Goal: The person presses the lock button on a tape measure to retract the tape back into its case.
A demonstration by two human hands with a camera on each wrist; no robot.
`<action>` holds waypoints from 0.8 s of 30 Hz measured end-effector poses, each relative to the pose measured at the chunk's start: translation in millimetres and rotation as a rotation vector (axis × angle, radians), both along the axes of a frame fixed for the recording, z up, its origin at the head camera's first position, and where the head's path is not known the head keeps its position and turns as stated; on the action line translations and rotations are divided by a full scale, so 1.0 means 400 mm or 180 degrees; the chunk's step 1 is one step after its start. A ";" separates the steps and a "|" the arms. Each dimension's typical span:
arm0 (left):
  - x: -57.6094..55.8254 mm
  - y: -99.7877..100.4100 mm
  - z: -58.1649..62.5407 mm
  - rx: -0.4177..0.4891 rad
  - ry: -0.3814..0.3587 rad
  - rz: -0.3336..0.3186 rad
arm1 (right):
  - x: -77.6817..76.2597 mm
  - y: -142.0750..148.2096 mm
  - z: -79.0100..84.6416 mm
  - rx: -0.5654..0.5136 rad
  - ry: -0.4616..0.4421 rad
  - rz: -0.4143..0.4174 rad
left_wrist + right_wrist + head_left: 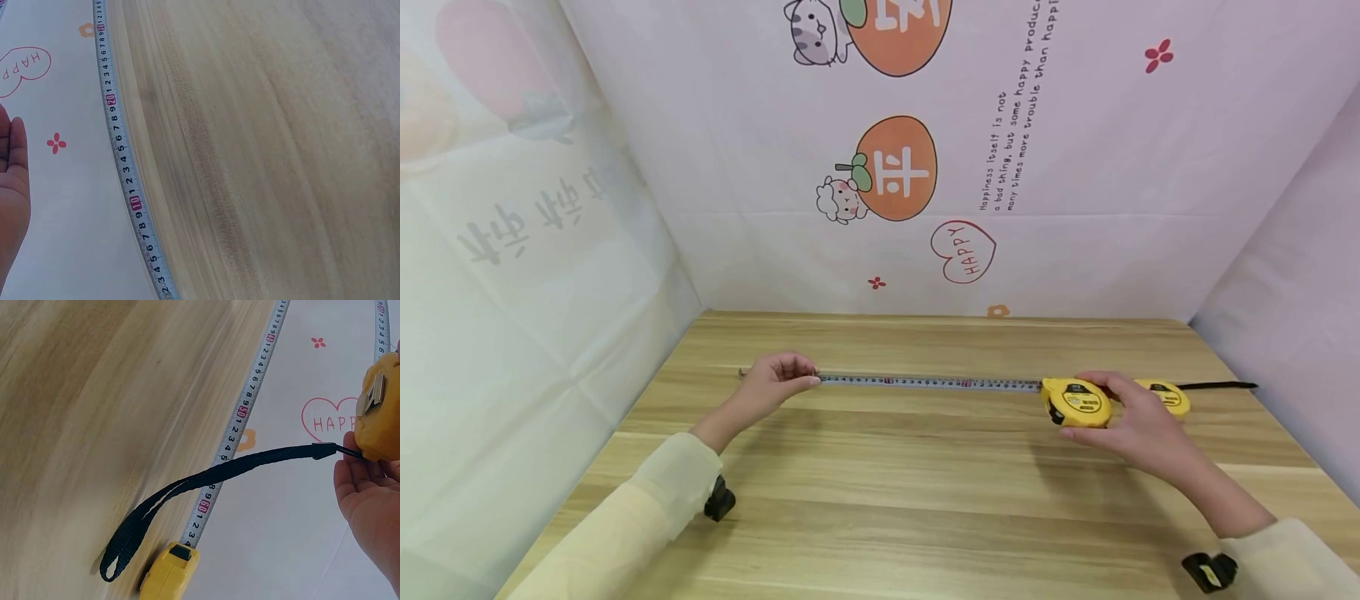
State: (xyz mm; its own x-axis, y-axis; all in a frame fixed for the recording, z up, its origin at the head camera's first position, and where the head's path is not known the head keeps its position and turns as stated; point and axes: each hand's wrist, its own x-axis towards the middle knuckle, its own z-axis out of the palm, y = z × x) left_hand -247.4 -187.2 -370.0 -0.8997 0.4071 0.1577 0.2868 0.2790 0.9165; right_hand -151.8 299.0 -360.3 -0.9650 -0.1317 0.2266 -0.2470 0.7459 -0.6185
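My right hand (1138,425) grips a yellow tape measure (1078,403) by its case, fingers over the top and thumb along the near side. Its pulled-out blade (928,382) runs left to my left hand (771,383), which pinches the end between thumb and fingers. Beyond the right hand lies a second yellow tape measure (1172,398), fuller in the right wrist view. That one's blade (253,381) is also drawn out, and its metal hook (742,373) shows left of my left hand. A black strap (231,469) hangs from the held case.
Both blades stretch across a wooden table (910,500). White printed cloth (760,250) rises behind the table and at both sides. Black wrist devices (720,500) sit at the sleeve cuffs.
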 end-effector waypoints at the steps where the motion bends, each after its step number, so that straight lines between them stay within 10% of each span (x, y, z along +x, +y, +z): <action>1: -0.001 0.000 -0.001 -0.0002 -0.0005 -0.0001 | 0.000 -0.001 0.000 -0.0002 0.0007 0.0005; 24: -0.017 0.000 -0.031 0.0062 0.0038 -0.0045 | -0.006 -0.006 -0.007 0.0022 0.0046 0.0001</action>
State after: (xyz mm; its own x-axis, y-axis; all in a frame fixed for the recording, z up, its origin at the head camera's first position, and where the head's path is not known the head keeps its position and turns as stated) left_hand -254.1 -187.1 -382.2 -0.8919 0.4164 0.1765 0.3017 0.2569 0.9182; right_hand -154.1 296.4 -363.3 -0.9616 -0.1337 0.2396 -0.2562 0.7500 -0.6098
